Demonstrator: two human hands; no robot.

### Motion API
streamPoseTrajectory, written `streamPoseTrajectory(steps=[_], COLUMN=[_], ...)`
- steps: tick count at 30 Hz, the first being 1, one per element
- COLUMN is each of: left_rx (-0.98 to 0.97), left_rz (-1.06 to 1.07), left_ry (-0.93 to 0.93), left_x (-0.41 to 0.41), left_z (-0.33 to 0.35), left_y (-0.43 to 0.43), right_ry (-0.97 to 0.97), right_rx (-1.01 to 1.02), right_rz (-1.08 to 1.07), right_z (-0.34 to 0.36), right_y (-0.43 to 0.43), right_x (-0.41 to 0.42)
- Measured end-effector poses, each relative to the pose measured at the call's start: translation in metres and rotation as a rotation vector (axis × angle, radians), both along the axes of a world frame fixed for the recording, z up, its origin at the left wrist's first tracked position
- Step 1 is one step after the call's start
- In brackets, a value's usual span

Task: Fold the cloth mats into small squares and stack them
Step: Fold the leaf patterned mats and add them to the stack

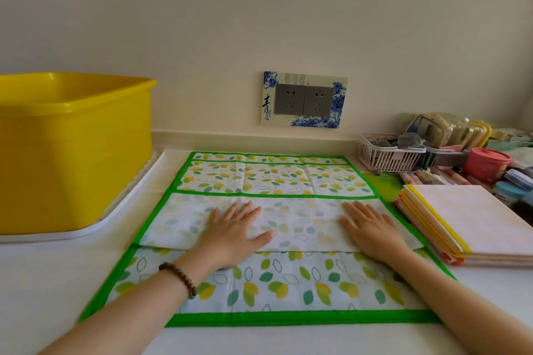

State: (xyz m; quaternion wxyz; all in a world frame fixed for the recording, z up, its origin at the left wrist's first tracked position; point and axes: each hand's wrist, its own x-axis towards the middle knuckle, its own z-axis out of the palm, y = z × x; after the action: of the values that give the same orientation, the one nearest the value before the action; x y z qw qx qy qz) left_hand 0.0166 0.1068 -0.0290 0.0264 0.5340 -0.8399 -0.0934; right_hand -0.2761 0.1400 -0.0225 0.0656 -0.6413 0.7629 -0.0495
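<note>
mat: green-edged leaf-print cloth (274, 282), spread on the counter (43, 282) right in front of the person
flap: pale reverse-side panel (300, 225) lies across the mat's middle, print side showing beyond and nearer
layers: extra green edge lines at the far end; can't tell if that's one mat or several overlapped
left hand: (233, 232) flat on the flap's left half, fingers straight and spread, palm down, gripping nothing
right hand: (372, 232) same on the right half, flat, pressing, nothing held
step: looks like smoothing or creasing a fold, small square not reached yet
stack: folded squares (476, 219) piled just right of the mat, yellow and red edges showing; that's the drop point
weight: likely light, thin fabric
stiffness: soft, but lies flat and shows old crease lines, so probably takes a fold well
slip: smooth counter, cloth may slide under a push; keep one palm down while the other moves
fragility: none apparent
grip: pinch the bound green edge at two corners, it's the firmest part; mid-panel pinches will bunch it
risk: corners misaligned, flap springing open on release
tub: yellow (72, 153) on a white tray (121, 210), left, near the mat's edge but apart
clutter: basket (386, 157) and small items behind the stack, clear of the mat
</note>
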Motion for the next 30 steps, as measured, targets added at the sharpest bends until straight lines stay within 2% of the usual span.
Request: streamPoseTrajectory(steps=[4, 10, 12, 19, 30], left_rx=[0.007, 0.031, 0.03, 0.042, 0.045], left_rz=[-0.002, -0.036, -0.04, -0.032, -0.041], left_ry=[-0.001, -0.015, -0.016, -0.02, -0.044], left_x=[0.0, -0.001, 0.0, -0.002, 0.004], left_z=[0.001, 0.003, 0.002, 0.004, 0.006], left_y=[0.001, 0.001, 0.0, 0.001, 0.001], right_ry=[0.005, -0.027, -0.049, -0.07, -0.047], right_rx=[0.013, 0.019, -0.008, -0.048, -0.032], right_rz=[-0.046, -0.057, -0.004, 0.385, 0.387], right_z=[0.0, 0.004, 0.008, 0.006, -0.003], right_y=[0.005, 0.002, 0.002, -0.004, -0.004], right_x=[-0.025, -0.021, -0.004, 0.08, 0.089])
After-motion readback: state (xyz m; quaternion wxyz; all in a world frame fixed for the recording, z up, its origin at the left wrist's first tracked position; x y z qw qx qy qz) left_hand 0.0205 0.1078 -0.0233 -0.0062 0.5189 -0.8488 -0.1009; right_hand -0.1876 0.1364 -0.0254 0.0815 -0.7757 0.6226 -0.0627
